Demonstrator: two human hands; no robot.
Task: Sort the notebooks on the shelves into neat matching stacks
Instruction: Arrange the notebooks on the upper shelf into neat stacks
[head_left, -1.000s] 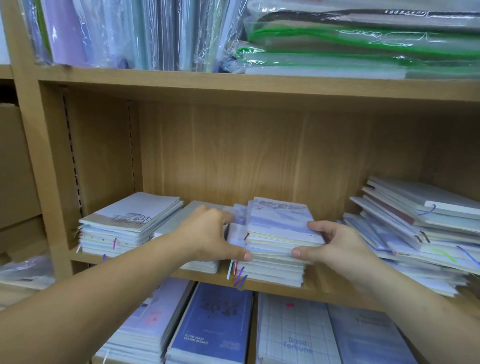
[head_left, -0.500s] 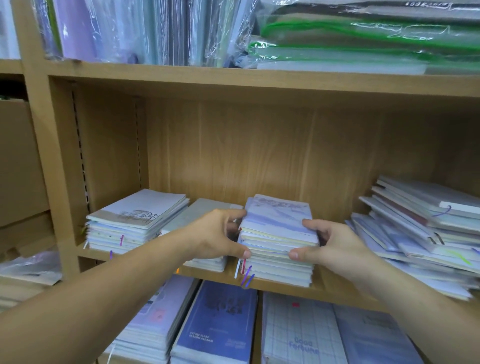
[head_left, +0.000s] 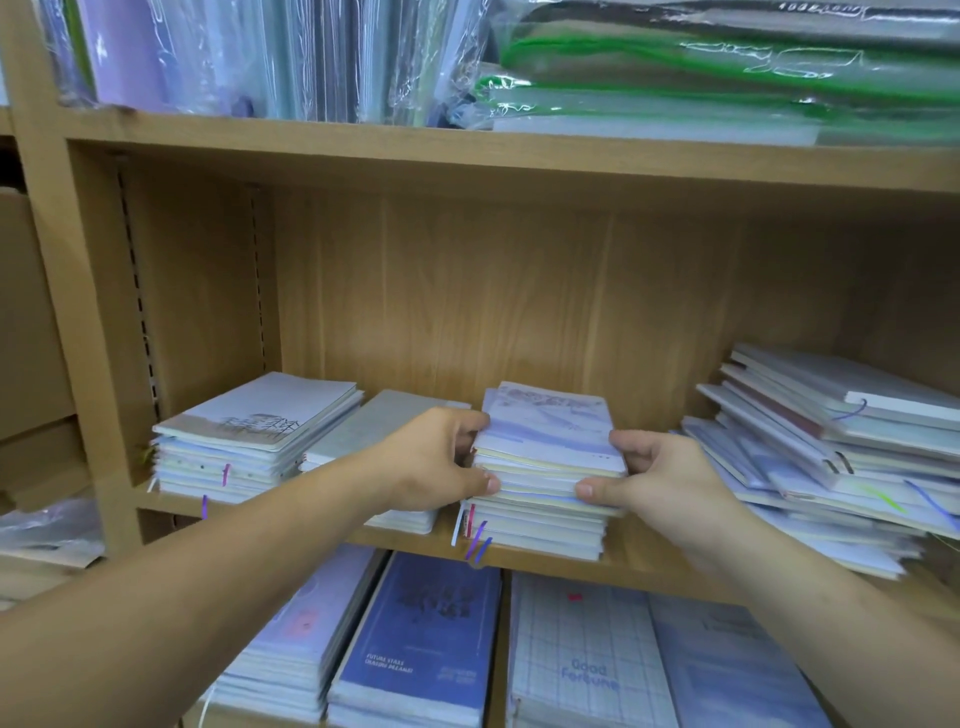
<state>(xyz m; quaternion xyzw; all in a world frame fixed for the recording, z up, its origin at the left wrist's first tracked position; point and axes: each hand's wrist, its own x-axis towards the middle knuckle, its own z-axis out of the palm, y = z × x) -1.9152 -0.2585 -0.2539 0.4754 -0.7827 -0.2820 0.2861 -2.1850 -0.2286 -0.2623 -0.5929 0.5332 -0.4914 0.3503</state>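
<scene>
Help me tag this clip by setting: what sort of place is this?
Likely a stationery shop or stockroom: wooden shelves hold stacks of notebooks, many alike, and plastic-wrapped packs fill the shelf above. The left hand and right hand grip the middle stack.

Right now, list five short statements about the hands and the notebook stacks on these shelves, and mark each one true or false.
1. The left hand and the right hand grip the middle stack from opposite sides. True.
2. The right stack is squared up neatly. False: its notebooks are fanned out and askew.
3. The left stack lies untouched by either hand. True.
4. The top shelf is bare. False: plastic-wrapped packs crowd it.
5. A dark blue notebook lies on the shelf below the hands. True.
</scene>
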